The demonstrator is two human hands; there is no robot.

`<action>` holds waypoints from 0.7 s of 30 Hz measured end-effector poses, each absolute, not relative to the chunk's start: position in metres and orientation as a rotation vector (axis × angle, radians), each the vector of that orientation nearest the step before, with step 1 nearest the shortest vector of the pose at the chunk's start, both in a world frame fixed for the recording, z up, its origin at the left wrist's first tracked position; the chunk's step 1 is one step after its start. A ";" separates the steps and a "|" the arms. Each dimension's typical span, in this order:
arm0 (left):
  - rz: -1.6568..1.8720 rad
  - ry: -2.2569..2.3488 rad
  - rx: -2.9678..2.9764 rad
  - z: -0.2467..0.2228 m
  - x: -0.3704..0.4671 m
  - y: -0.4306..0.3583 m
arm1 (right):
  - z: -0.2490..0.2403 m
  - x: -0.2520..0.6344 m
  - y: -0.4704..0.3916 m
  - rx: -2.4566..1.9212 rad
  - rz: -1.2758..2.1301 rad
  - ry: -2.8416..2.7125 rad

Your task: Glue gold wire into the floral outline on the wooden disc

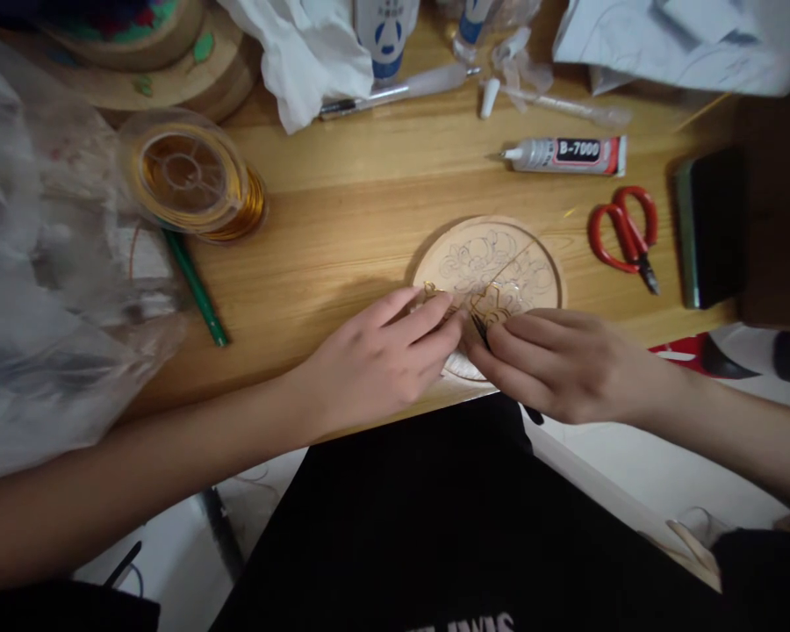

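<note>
A round wooden disc (480, 250) with a raised rim and a drawn swirl pattern lies at the table's front edge. Gold wire (493, 300) bent into curves rests over its lower half, and one strand runs up to the right. My left hand (395, 351) is over the disc's left side, fingers bent together at the wire; what they pinch is too small to tell. Over the lower right side, my right hand (553, 360) is closed on dark-tipped tweezers (479, 326), whose tips point at the wire. The fingertips of both hands nearly meet.
Behind the disc lie a glue tube (576, 155), red-handled scissors (625, 230) and a phone (714, 228). To the left are a gold wire spool (194, 175), a green pen (196, 288) and plastic bags (46, 263). Tissue (303, 57) and a craft pen (401, 90) lie at the back.
</note>
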State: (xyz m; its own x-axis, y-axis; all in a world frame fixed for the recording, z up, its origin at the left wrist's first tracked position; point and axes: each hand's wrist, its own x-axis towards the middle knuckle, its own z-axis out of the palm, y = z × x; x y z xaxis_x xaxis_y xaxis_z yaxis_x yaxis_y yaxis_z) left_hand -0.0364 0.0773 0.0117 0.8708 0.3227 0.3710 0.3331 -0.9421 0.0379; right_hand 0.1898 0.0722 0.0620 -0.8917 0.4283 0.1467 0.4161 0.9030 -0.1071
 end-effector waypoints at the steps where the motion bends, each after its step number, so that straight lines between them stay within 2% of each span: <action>1: -0.591 -0.530 -3.015 0.012 -0.037 0.077 | 0.063 0.190 0.074 -0.671 0.171 -2.952; 5: -0.615 -0.535 -3.025 0.012 -0.037 0.078 | 0.068 0.189 0.080 -0.710 0.409 -3.155; 15: -0.639 -0.554 -3.031 0.009 -0.036 0.077 | 0.075 0.186 0.100 -0.432 0.507 -3.121; 21: -0.625 -0.577 -3.021 0.009 -0.037 0.077 | 0.074 0.191 0.102 -0.389 0.416 -3.092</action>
